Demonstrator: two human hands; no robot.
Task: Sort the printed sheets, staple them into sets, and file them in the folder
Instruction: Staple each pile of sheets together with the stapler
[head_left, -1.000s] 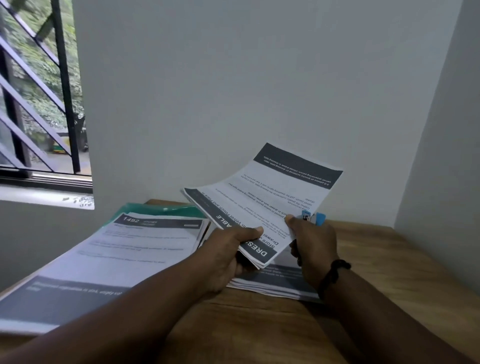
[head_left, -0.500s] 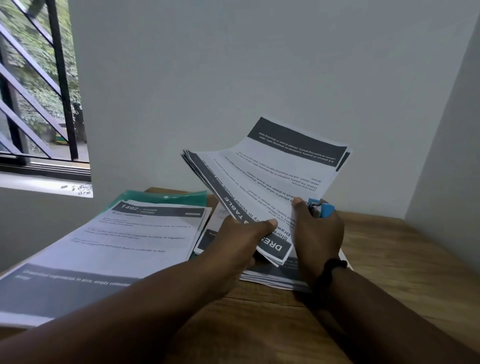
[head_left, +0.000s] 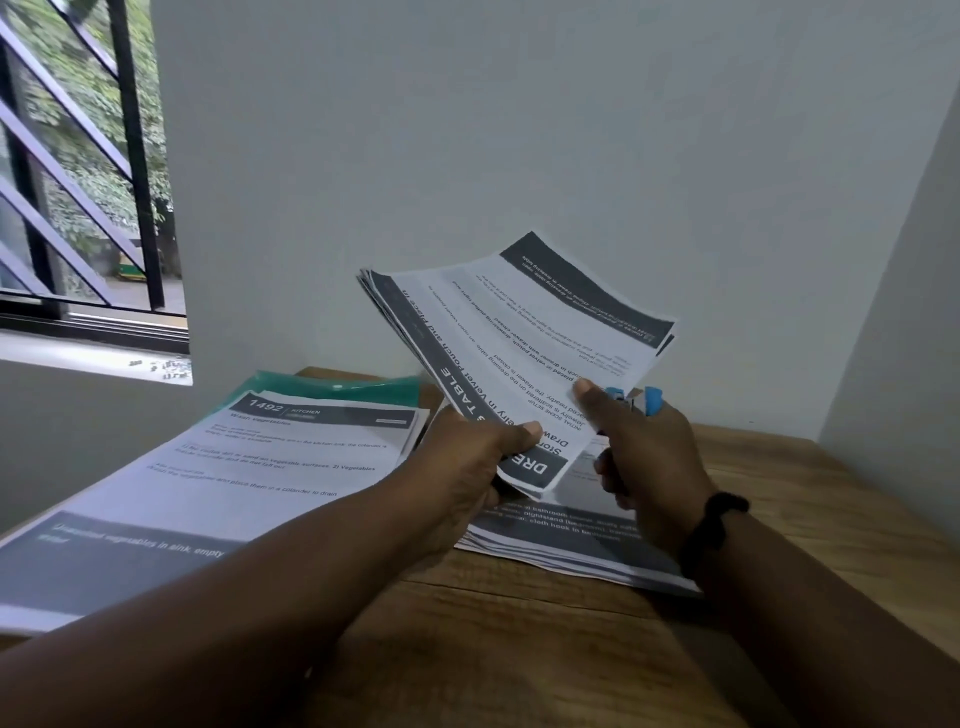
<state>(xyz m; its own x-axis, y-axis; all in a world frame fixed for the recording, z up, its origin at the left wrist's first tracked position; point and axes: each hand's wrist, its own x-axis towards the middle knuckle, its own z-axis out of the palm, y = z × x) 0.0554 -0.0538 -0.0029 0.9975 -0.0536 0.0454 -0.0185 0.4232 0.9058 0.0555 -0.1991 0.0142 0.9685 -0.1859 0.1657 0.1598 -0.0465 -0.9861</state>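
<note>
Holding one fanned set of sheets (head_left: 524, 358) above the table (head_left: 519, 649), the left hand (head_left: 467, 467) pinches its near corner; the right hand (head_left: 644, 462) thumbs its edge, gripping a half-hidden blue stapler (head_left: 641, 400). Two piles: right-hand pile (head_left: 561, 540); left pile (head_left: 234, 483) covering a green folder (head_left: 332, 384).

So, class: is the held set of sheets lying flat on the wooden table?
No: the held set of sheets is lifted clear of the wooden table, gripped at its near corner by the left hand.
</note>
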